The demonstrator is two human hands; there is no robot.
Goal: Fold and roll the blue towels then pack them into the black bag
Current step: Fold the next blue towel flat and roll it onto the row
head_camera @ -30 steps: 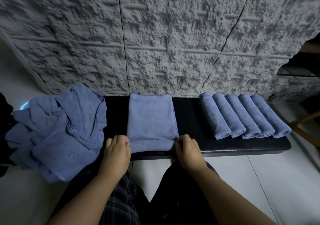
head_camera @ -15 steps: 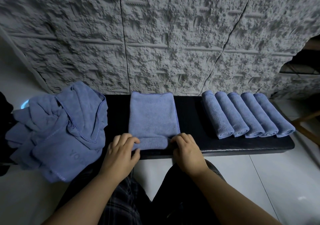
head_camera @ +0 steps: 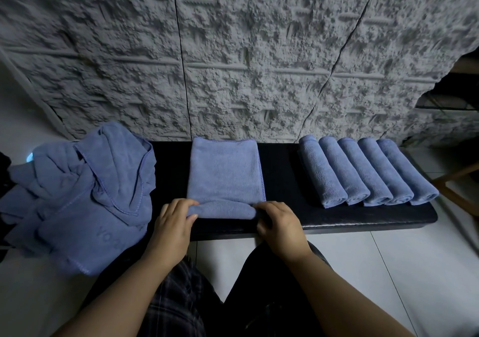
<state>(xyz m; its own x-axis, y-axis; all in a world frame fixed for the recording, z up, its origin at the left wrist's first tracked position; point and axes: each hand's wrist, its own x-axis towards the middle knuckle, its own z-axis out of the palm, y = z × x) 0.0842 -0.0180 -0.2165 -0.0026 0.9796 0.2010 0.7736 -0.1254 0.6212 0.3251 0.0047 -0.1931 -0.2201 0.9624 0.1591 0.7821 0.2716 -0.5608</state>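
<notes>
The towel (head_camera: 225, 173) on the worktop (head_camera: 282, 181) is being rolled; its near end is pinched by the left hand (head_camera: 173, 222) and right hand (head_camera: 281, 224). Next, even pushing away is likely needed.

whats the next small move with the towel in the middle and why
Probably roll it another turn away from the body: the left hand and right hand grip the folded towel at its near rolled edge, and most of it lies flat on the black bench.
</notes>
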